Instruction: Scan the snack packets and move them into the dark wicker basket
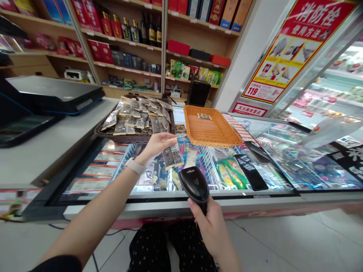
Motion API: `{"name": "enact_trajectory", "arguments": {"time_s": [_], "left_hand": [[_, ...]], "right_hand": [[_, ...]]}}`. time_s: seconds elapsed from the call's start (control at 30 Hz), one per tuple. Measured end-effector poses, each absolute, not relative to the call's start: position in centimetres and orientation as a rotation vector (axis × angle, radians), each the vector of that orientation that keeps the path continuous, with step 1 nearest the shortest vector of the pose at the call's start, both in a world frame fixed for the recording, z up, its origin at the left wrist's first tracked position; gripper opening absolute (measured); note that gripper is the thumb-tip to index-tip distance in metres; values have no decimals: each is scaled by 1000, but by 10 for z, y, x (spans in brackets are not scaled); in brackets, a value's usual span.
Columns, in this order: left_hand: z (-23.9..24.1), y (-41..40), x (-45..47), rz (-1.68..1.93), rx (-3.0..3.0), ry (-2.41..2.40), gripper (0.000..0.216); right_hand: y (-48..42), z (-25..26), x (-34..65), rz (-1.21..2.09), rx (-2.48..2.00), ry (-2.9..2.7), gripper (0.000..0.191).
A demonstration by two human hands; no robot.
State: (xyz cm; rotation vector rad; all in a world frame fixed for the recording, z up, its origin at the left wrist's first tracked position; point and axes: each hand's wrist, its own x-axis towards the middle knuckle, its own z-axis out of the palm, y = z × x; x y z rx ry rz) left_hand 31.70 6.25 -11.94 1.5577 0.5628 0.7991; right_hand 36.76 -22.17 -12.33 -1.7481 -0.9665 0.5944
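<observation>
My left hand (160,145) pinches the upper edge of a small clear-and-dark snack packet (172,155), which hangs over the glass freezer top. My right hand (211,223) is wrapped round the handle of a black barcode scanner (195,184), its head pointing away from me toward the packet. Left of the packet, a dark brown wicker basket (121,138) holds a heap of similar packets (138,113). To the right, an orange wicker basket (210,126) has one small packet (204,116) lying in it. Another packet (180,129) lies between the two baskets.
Below the baskets runs a glass-topped chest freezer (272,179) with frozen goods inside. A scale (56,90) stands on the white counter (34,162) at left. Stocked shelves (124,37) line the back, and a red fire-hydrant sign (297,49) hangs at right.
</observation>
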Motion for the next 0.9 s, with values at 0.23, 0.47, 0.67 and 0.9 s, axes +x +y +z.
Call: {"name": "enact_trajectory", "arguments": {"time_s": [0.23,0.47,0.67,0.9], "left_hand": [[-118,61,314,789,1634,529,58],[-120,62,316,744,1735,524,54],[-122,64,317,751,1734,505,54],[-121,65,316,747,1711,466,49]], "right_hand": [[-213,-122,356,578,-1741,-1022,34],[-213,-127,354,620,-1779,-988,44],[-214,-126,354,659,-1790,-989,44],[-216,-125,355,619,-1784,-990,40]]}}
